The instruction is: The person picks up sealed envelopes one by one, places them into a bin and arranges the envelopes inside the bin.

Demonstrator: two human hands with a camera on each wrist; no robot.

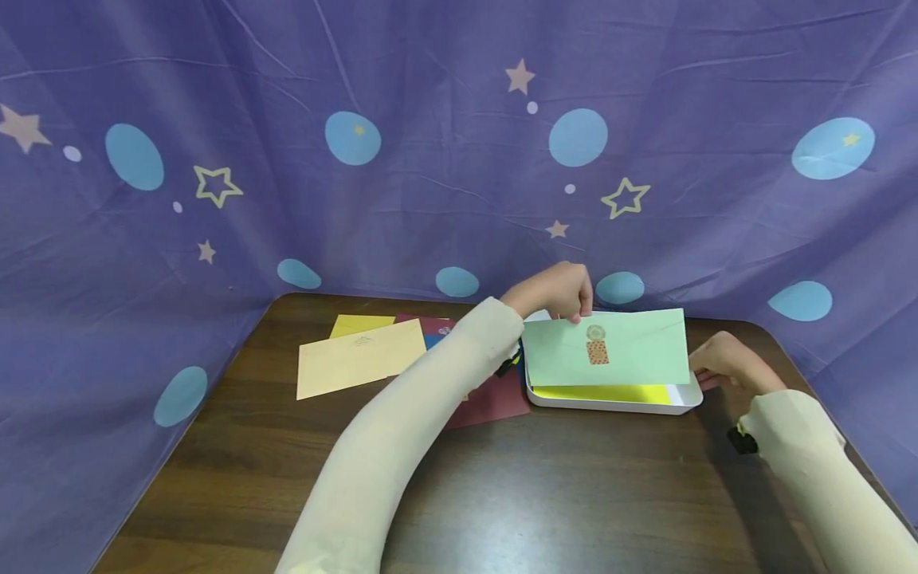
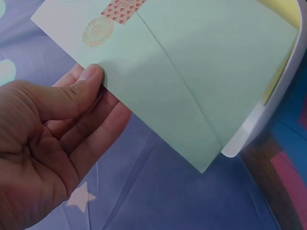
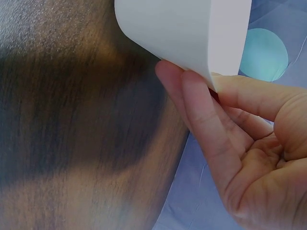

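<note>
My left hand [image 1: 562, 291] pinches the upper long edge of a mint green envelope [image 1: 641, 351], thumb on one face and fingers behind. The envelope carries a round gold stamp [image 2: 98, 31] and a red heart-patterned sticker [image 2: 123, 9]. It leans tilted over a shallow white tray [image 1: 610, 405], its lower edge inside the tray's walls. Beneath it, a yellow envelope [image 1: 610, 393] lies in the tray. At the tray's right end, my right hand [image 1: 731, 363] holds the wall, thumb at the rim and fingertips [image 3: 196, 84] against the outside, low down.
Left of the tray, a cream envelope [image 1: 358, 360] overlaps a yellow one [image 1: 358, 324], with dark red [image 1: 495, 402] and blue paper partly hidden under my left sleeve [image 1: 409, 422]. The brown wooden table [image 1: 574, 486] ends at a purple curtain [image 1: 445, 191] behind.
</note>
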